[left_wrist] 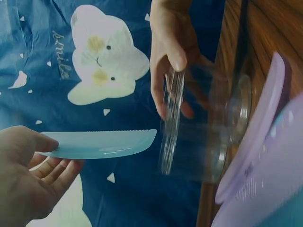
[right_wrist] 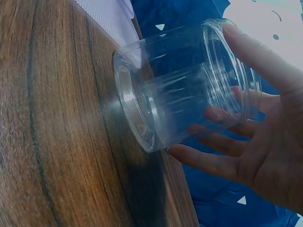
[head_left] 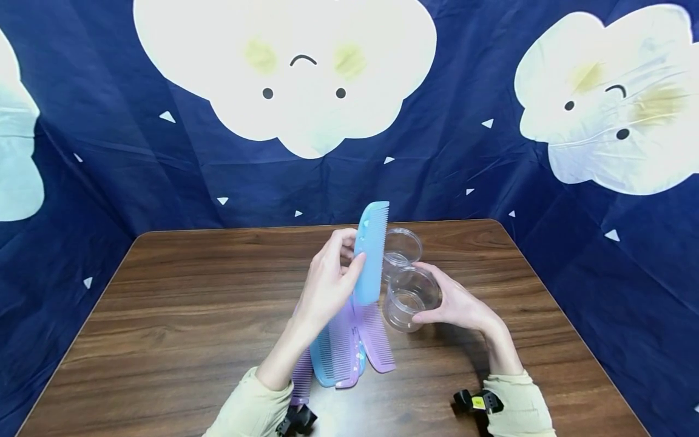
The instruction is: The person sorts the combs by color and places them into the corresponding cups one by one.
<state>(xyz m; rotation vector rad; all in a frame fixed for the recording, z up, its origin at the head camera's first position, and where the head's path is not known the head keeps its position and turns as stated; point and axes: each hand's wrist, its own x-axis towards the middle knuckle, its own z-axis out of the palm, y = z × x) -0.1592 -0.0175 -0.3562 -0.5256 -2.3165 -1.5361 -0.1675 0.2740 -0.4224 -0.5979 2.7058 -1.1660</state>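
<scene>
A light blue comb [head_left: 372, 252] is pinched between the thumb and fingers of my left hand [head_left: 331, 276], raised above the table with its teeth toward the right. My right hand [head_left: 457, 300] grips a clear plastic jar [head_left: 401, 315] from its right side, thumb and fingers around the rim. In the right wrist view, the jar [right_wrist: 163, 90] looks uncovered and slightly tilted or upright, I cannot tell which. Behind it stands a second clear jar [head_left: 403, 243]. Below my left hand, several purple combs [head_left: 377, 340] and blue combs [head_left: 323, 358] lie fanned and overlapping, partly hidden by my forearm.
The brown wooden table [head_left: 164, 315] has rounded far corners. A dark blue cloth [head_left: 327, 188] with white clouds hangs behind it and at both sides. A black wrist camera [head_left: 477, 402] is strapped at my right sleeve, another [head_left: 297, 420] at my left.
</scene>
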